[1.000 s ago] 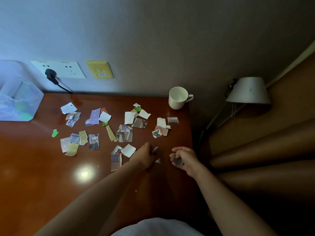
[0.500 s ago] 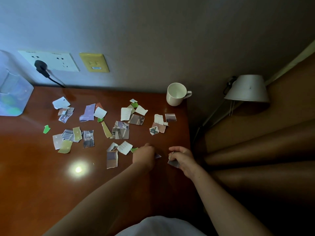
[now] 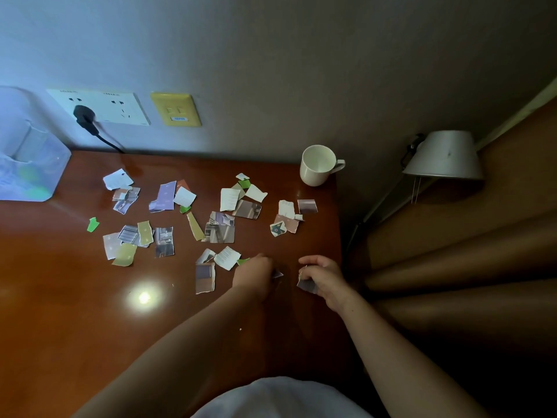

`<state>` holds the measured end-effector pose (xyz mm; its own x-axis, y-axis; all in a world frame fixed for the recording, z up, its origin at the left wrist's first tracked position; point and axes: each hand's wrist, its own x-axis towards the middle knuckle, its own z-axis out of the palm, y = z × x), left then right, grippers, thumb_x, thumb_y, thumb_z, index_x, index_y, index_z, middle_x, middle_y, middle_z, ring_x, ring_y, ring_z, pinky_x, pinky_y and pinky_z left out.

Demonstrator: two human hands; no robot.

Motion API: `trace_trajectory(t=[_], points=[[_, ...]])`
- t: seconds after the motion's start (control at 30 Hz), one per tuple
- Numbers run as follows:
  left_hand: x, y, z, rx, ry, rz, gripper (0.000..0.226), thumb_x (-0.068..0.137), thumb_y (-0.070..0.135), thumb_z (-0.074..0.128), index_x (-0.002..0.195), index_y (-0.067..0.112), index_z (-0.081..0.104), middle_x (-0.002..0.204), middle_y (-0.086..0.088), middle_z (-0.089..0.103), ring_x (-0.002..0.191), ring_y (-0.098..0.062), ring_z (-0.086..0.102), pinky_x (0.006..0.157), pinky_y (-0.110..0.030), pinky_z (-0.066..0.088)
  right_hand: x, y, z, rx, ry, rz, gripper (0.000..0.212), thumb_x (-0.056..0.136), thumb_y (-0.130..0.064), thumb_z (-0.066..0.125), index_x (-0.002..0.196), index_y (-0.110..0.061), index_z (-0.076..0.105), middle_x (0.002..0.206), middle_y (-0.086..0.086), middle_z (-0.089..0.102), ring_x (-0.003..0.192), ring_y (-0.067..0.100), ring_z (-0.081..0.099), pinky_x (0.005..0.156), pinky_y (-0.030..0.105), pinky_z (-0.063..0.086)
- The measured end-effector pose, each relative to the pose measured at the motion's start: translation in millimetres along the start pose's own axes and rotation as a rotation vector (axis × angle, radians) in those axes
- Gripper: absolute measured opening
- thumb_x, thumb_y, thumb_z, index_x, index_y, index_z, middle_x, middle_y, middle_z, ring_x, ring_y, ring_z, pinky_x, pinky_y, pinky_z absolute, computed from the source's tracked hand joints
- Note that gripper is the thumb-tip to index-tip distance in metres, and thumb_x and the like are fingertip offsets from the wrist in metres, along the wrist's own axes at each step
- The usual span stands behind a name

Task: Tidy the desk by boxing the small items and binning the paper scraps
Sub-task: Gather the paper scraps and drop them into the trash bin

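Head view: gathering scraps at the counter's near right edge.
Left hand (image 3: 253, 274) has slid left onto a small scrap (image 3: 277, 274), fingers curled over it, grip unclear; right hand (image 3: 321, 277) still holds a collected scrap (image 3: 306, 286). Most paper scraps (image 3: 220, 230) remain mid-counter (image 3: 75, 312). Bin unseen; box (image 3: 30, 170) cut off far left.

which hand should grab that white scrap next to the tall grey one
Left. The left hand sits right beside the white scrap, while the right hand is farther off and already holds a grey scrap.
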<state>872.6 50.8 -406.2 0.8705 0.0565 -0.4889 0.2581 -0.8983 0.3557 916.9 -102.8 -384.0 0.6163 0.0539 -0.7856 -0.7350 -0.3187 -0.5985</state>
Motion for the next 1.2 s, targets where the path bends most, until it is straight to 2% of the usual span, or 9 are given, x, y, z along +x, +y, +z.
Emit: trace_trajectory(t=[0.17,0.37,0.5,0.57,0.67,0.83,0.93,1.1,1.2], points=[[3,0,-6,-0.124,-0.087,-0.056,0.014,0.093,0.024,0.057,0.105,0.016,0.059,0.103,-0.007,0.062,0.092,-0.023,0.061,0.073,-0.035,0.051,-6,-5,2,0.053,-0.025,0.01,0.032,0.083,0.013,0.058,0.099,-0.014,0.066,0.104,0.01,0.066,0.097,0.022,0.065,0.073,0.033,0.059],[7,1,-31,-1.086,-0.123,-0.218,0.016,0.095,0.001,0.051,0.092,0.015,0.058,0.086,-0.005,0.061,0.069,-0.013,0.059,0.063,-0.025,0.052,-4,-25,4,0.144,0.011,0.023,0.032,0.083,0.01,0.047,0.092,-0.014,0.065,0.093,0.008,0.061,0.086,0.021,0.059,0.059,0.029,0.051],[15,4,-50,-1.401,-0.093,-0.283,0.018,0.09,-0.001,0.047,0.097,0.01,0.06,0.079,-0.008,0.054,0.069,-0.017,0.054,0.06,-0.027,0.046,0,-44,7,0.286,-0.006,0.062,0.008,0.088,-0.009,0.055,0.085,-0.013,0.061,0.085,0.007,0.054,0.076,0.019,0.052,0.06,0.028,0.044],[22,3,-55,-1.464,-0.085,-0.295,0.01,0.09,0.005,0.051,0.096,0.009,0.059,0.073,-0.007,0.051,0.065,-0.016,0.05,0.055,-0.026,0.042,5,-53,5,0.339,-0.031,0.08,0.014,0.086,-0.019,0.061,0.074,-0.015,0.057,0.07,0.001,0.049,0.062,0.013,0.045,0.054,0.025,0.037],[34,2,-60,-1.396,-0.074,-0.267,0.008,0.093,0.016,0.057,0.096,0.009,0.056,0.069,-0.003,0.047,0.059,-0.013,0.045,0.051,-0.024,0.037,16,-65,4,0.222,-0.008,0.008,0.014,0.082,-0.025,0.071,0.077,-0.016,0.06,0.057,-0.005,0.042,0.048,0.008,0.032,0.044,0.022,0.023],[57,-4,-54,-0.844,0.069,-0.21,0.016,0.09,0.024,0.065,0.102,0.016,0.056,0.095,-0.001,0.061,0.085,-0.014,0.058,0.073,-0.028,0.049,40,-75,5,-0.31,0.155,-0.31,0.015,0.082,-0.014,0.072,0.093,-0.014,0.061,0.076,-0.004,0.054,0.073,0.015,0.054,0.058,0.022,0.039],[66,-5,-49,-0.551,0.141,-0.18,0.025,0.085,0.031,0.07,0.104,0.024,0.054,0.099,0.006,0.06,0.091,-0.014,0.058,0.072,-0.028,0.05,55,-76,4,-0.561,0.176,-0.401,0.02,0.087,-0.014,0.066,0.106,-0.018,0.063,0.075,-0.011,0.049,0.068,0.01,0.051,0.057,0.021,0.037],[77,-6,-45,-0.288,0.16,-0.123,0.033,0.083,0.037,0.071,0.107,0.025,0.053,0.107,0.005,0.064,0.09,-0.013,0.06,0.072,-0.029,0.053,76,-74,12,-0.744,0.198,-0.449,0.027,0.092,-0.014,0.061,0.118,-0.023,0.064,0.106,-0.001,0.064,0.097,0.022,0.061,0.067,0.025,0.042],[82,-9,-45,-0.255,0.163,-0.111,0.033,0.083,0.04,0.072,0.106,0.025,0.054,0.107,0.006,0.063,0.086,-0.011,0.058,0.068,-0.026,0.051,86,-72,14,-0.748,0.248,-0.479,0.021,0.092,-0.014,0.062,0.108,-0.024,0.071,0.109,-0.001,0.066,0.094,0.017,0.062,0.068,0.026,0.046]])
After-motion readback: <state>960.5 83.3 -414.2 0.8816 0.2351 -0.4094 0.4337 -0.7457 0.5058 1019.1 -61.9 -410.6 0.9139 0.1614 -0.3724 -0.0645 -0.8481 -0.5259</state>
